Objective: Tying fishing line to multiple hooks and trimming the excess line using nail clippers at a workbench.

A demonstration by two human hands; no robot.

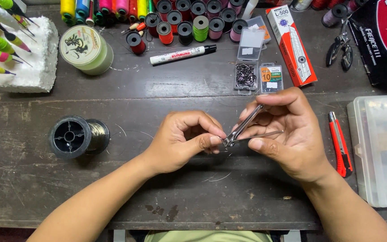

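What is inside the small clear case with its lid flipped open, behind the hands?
The small clear case holds a heap of small dark hooks; the lower ones are covered.

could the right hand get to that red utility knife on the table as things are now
Probably yes, though not freely. The red utility knife lies just beside the right hand with bare table between them and nothing on top of it. But that hand is holding the metal nail clipper, which it would likely have to put down first.

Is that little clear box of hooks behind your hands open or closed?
Open. The small hook box has its clear lid flipped back flat on the table, leaving the dark hooks uncovered.
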